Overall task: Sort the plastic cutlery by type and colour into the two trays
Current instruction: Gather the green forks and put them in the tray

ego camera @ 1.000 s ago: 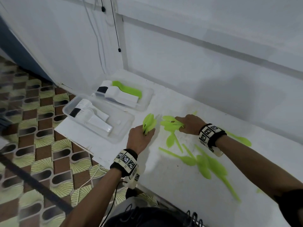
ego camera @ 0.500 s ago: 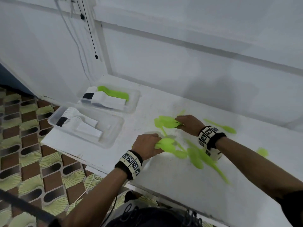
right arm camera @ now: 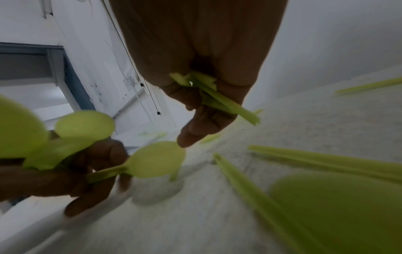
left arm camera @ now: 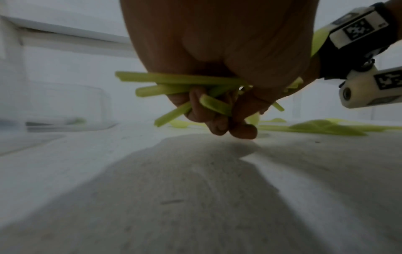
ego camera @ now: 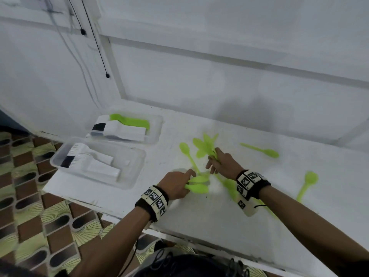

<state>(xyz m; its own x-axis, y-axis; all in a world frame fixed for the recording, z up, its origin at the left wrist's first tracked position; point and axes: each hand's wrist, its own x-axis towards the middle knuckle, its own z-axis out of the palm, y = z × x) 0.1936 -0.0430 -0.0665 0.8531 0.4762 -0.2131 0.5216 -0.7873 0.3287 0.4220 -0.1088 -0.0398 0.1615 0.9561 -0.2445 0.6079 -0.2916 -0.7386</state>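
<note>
The green plastic spoons (ego camera: pixel 196 184) were partly in the hands and partly loose on the white tabletop (ego camera: pixel 199 226). The left hand (ego camera: pixel 175 184) had its fingers curled round a small bundle of them; in the left wrist view several green handles (left arm camera: pixel 180 80) stuck out of the fist, crossing each other. The right hand (ego camera: pixel 223 163), just beyond and to the right of the left hand, pinched a second bunch of spoons (ego camera: pixel 203 146) by the handles, and their bowls fanned out beyond its fingers. One loose spoon (ego camera: pixel 187 154) lay between the two hands, with its bowl pointing away from the person. More green spoons lay under and behind the right wrist, partly hidden by it. A single spoon (ego camera: pixel 261 150) lay well apart to the right of the right hand, and another one (ego camera: pixel 307 184) lay farther right, nearer to the person.

The two clear trays stood to the left of the left hand. The nearer tray (ego camera: pixel 137 158) held stacks of white cutlery (ego camera: pixel 93 162). The farther tray (ego camera: pixel 157 126) held white cutlery and a row of green pieces (ego camera: pixel 129 121) at its back side.
</note>
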